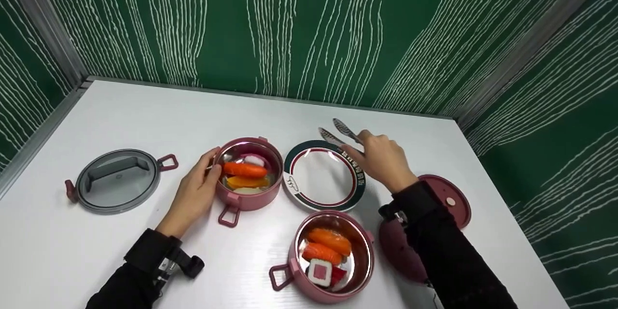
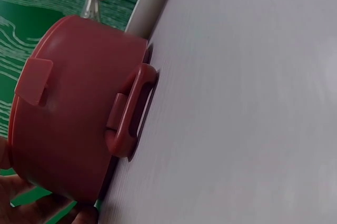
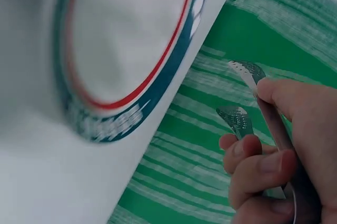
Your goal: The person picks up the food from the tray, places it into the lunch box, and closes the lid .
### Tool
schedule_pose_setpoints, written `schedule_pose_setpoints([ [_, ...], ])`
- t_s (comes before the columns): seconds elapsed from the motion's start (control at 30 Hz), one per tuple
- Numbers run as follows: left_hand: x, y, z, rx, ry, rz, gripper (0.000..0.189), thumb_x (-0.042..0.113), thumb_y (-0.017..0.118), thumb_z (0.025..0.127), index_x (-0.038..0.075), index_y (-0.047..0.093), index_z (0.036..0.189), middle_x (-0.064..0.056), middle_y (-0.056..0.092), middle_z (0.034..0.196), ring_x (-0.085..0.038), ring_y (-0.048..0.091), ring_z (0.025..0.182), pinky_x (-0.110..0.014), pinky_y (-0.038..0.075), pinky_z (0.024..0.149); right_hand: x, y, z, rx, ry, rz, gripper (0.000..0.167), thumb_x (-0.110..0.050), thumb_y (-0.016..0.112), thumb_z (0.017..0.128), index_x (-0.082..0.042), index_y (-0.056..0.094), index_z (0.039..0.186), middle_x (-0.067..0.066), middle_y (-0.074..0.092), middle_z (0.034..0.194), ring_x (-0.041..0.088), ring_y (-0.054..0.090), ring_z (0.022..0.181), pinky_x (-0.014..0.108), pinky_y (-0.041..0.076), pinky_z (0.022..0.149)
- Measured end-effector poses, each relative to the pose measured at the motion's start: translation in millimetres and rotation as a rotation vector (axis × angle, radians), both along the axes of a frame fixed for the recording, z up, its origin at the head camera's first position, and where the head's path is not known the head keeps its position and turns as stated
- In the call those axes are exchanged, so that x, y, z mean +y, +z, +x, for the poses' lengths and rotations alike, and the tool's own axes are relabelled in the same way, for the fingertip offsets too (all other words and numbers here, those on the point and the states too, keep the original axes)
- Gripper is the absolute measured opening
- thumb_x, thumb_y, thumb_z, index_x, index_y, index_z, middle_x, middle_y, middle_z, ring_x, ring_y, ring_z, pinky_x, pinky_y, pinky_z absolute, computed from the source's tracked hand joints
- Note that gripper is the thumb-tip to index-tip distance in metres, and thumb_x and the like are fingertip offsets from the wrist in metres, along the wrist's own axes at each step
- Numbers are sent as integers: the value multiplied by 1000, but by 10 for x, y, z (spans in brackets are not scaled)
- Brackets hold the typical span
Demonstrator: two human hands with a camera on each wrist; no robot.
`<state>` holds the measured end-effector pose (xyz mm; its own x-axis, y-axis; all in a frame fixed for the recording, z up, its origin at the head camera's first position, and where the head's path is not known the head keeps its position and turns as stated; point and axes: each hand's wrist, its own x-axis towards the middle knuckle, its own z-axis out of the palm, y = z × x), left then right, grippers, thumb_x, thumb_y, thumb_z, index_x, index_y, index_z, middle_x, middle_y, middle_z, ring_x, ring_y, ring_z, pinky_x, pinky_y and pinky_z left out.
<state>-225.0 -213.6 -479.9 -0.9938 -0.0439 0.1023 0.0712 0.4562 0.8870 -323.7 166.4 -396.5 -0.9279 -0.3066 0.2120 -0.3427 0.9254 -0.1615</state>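
My left hand (image 1: pixel 193 192) curves against the left side of a pink pot (image 1: pixel 251 200), thumb at its rim; the left wrist view has fingers (image 2: pixel 37 208) around its wall. Inside that pot lie an orange sushi piece (image 1: pixel 245 170), a yellow piece (image 1: pixel 248 182) and paler pieces. My right hand (image 1: pixel 386 161) grips metal tongs (image 1: pixel 345 129), tips apart with nothing between them. The tongs are by the upper right rim of a white plate (image 1: pixel 323 178) with a green and red border. In the right wrist view, thumb and fingers wrap the tongs' arms.
A second pink pot (image 1: pixel 309 289) at the front holds orange sushi, a square roll (image 1: pixel 319 272) and a red piece. A grey glass lid (image 1: pixel 118 181) lies at left. Beneath the right forearm are a dark red rounded object (image 1: pixel 398 248) and a round red lid (image 1: pixel 446 193).
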Motion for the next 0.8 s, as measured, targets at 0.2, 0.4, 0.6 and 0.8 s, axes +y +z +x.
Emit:
schedule_pose_setpoints([
  [0.2,-3,2,2,-26,-1,8,49,29,39,112,17,35,160,-13,34,164,-34,28,152,-53,20,124,290,-157,-101,0,-105,-30,46,-39,62,99,6,65,104,26,68,85,41,65,71,59,51,60],
  [0.4,-7,-1,4,-41,-9,21,50,32,38,112,20,34,160,-12,32,165,-34,27,152,-54,20,124,479,-281,-143,-79,-189,3,46,-37,59,100,9,60,102,27,64,83,40,62,69,58,51,60],
  [0.6,-9,-7,8,-32,-12,19,50,32,39,112,20,35,160,-14,34,164,-34,28,152,-54,22,124,599,-370,-161,-128,-206,20,47,-40,59,100,7,59,96,33,66,89,51,67,81,63,53,66],
  [0.8,-12,-6,14,-46,-7,24,50,34,38,112,22,35,160,-13,34,164,-34,27,152,-55,21,124,649,-437,-192,-171,-246,26,51,-46,61,99,5,62,96,28,67,88,46,67,80,57,53,67],
])
